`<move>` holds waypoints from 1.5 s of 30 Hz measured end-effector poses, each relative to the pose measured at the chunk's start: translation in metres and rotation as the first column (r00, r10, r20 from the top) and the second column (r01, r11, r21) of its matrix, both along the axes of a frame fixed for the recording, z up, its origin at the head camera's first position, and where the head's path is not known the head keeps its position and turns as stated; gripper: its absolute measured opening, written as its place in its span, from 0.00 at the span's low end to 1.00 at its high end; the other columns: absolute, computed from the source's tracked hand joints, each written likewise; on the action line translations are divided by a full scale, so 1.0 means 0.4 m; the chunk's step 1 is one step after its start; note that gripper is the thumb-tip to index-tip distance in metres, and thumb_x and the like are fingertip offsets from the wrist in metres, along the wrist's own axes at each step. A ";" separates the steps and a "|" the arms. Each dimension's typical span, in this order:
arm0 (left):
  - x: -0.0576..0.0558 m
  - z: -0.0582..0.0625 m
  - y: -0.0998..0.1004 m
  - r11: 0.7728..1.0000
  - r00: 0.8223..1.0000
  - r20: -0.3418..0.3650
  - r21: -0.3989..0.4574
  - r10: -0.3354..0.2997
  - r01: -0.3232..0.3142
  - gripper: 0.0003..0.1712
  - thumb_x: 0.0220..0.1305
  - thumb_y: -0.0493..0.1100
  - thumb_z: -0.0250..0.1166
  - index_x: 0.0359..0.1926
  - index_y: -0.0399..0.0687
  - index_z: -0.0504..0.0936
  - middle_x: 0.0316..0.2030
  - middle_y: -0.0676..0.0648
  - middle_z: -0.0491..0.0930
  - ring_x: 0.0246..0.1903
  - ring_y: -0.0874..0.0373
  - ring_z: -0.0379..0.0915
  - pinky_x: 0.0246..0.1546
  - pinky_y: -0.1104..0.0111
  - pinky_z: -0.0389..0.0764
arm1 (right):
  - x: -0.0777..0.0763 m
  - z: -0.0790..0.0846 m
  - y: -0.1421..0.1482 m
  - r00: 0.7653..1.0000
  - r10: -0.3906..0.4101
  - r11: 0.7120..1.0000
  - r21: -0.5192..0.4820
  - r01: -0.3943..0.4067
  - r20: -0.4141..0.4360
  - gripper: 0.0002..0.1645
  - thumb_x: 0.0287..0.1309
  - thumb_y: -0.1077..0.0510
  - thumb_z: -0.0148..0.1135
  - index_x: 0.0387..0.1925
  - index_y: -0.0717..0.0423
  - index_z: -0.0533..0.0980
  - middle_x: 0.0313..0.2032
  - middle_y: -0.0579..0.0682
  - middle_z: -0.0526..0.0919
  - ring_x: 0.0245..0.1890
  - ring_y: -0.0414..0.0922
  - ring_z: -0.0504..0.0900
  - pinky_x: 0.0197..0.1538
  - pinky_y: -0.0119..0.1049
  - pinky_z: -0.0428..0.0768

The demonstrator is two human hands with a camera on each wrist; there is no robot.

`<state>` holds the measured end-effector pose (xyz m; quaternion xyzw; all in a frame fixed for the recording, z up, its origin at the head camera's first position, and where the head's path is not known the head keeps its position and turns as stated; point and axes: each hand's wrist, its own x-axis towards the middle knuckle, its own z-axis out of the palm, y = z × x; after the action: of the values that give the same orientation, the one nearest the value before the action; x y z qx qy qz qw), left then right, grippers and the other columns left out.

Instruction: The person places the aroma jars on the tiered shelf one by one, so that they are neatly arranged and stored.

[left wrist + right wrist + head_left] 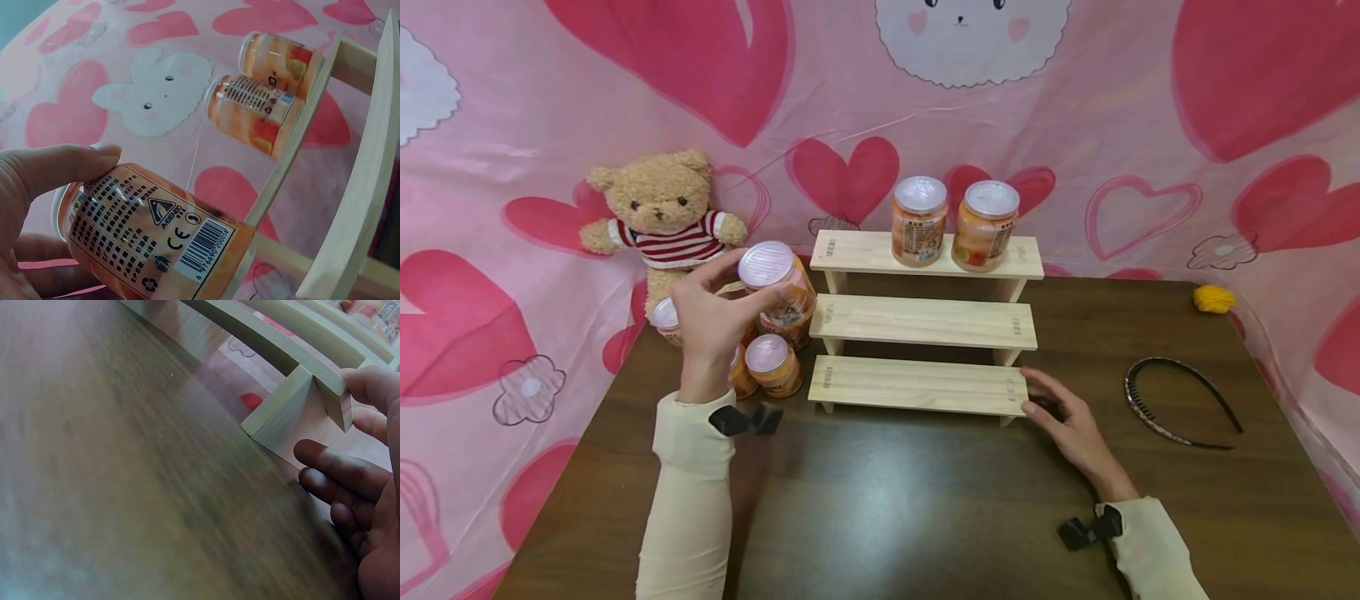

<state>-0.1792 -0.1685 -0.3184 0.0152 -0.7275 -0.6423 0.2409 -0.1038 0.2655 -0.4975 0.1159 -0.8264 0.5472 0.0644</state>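
My left hand (711,312) grips a fruit jar (782,292) with a silvery lid, thumb on one side and fingers round the other. In the left wrist view the label and barcode of this jar (150,231) show, close to the end of a shelf board. Two similar jars (919,221) stand side by side on the top tier of a three-tier wooden shelf (925,321). At the bottom tier's right end, my right hand (1071,425) pinches the board (337,403) between thumb and forefinger; its other fingers curl loosely below.
Several smaller jars (772,367) stand on the brown table (880,508), left of the shelf. Behind them sits a teddy bear (658,208) in a striped top. A black headband (1180,404) and a yellow object (1213,298) lie to the right. A pink heart-patterned cloth (1112,108) hangs behind.
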 end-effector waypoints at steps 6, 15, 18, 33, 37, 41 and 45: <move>-0.030 0.013 0.035 0.999 0.999 -0.017 -0.019 -0.027 0.027 0.27 0.36 0.35 0.84 0.44 0.43 0.90 0.32 0.58 0.87 0.31 0.66 0.80 0.31 0.77 0.80 | -0.002 0.000 -0.001 1.000 0.000 1.000 -0.005 0.000 -0.008 0.29 0.64 0.70 0.60 0.66 0.60 0.71 0.49 0.20 0.80 0.51 0.21 0.78 0.52 0.17 0.69; -0.062 0.034 0.069 0.991 0.999 -0.021 -0.129 -0.031 0.028 0.27 0.38 0.39 0.85 0.44 0.41 0.89 0.31 0.59 0.85 0.28 0.67 0.82 0.33 0.77 0.82 | -0.001 -0.003 0.004 1.000 0.000 1.000 -0.005 0.000 -0.007 0.29 0.64 0.70 0.60 0.66 0.61 0.71 0.50 0.20 0.79 0.51 0.21 0.78 0.52 0.17 0.69; -0.071 0.041 0.078 0.991 1.000 -0.009 -0.133 -0.028 0.027 0.28 0.37 0.40 0.85 0.45 0.41 0.89 0.33 0.56 0.86 0.29 0.68 0.83 0.35 0.77 0.83 | -0.001 0.000 0.004 1.000 0.004 1.000 -0.005 -0.004 -0.005 0.29 0.64 0.70 0.60 0.66 0.61 0.71 0.50 0.20 0.79 0.51 0.21 0.78 0.52 0.17 0.69; -0.128 0.057 0.132 0.992 0.997 0.003 -0.095 -0.078 0.078 0.28 0.40 0.39 0.83 0.46 0.39 0.88 0.40 0.41 0.88 0.33 0.67 0.81 0.38 0.75 0.82 | 0.003 0.000 0.006 1.000 0.002 1.000 -0.009 -0.002 0.000 0.29 0.64 0.70 0.60 0.67 0.61 0.71 0.51 0.20 0.79 0.51 0.21 0.78 0.53 0.16 0.69; -0.142 0.064 0.148 0.989 0.997 0.024 -0.122 -0.075 0.078 0.28 0.40 0.40 0.82 0.47 0.40 0.88 0.41 0.39 0.88 0.33 0.67 0.80 0.38 0.76 0.81 | 0.003 -0.001 0.006 1.000 0.000 1.000 -0.009 0.000 -0.005 0.29 0.64 0.70 0.60 0.66 0.61 0.71 0.51 0.20 0.79 0.51 0.21 0.78 0.53 0.16 0.69; -0.154 0.066 0.161 0.988 0.997 0.029 -0.131 -0.075 0.078 0.28 0.38 0.44 0.84 0.45 0.42 0.89 0.39 0.41 0.88 0.34 0.66 0.81 0.38 0.76 0.81 | 0.001 -0.003 0.005 1.000 0.002 1.000 -0.011 -0.002 -0.004 0.29 0.64 0.70 0.60 0.67 0.60 0.71 0.51 0.21 0.79 0.51 0.21 0.78 0.53 0.16 0.69; -0.166 0.065 0.172 0.990 0.995 0.047 -0.111 -0.085 0.089 0.29 0.38 0.47 0.84 0.45 0.43 0.89 0.38 0.44 0.88 0.35 0.64 0.80 0.38 0.74 0.80 | -0.001 -0.001 0.003 1.000 0.004 1.000 -0.013 -0.004 0.003 0.29 0.64 0.69 0.60 0.67 0.59 0.71 0.52 0.21 0.79 0.52 0.21 0.78 0.53 0.16 0.69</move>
<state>-0.2455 -0.0995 -0.2925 -0.0167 -0.7675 -0.6095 0.1978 -0.1043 0.2667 -0.4980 0.1164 -0.8228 0.5527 0.0628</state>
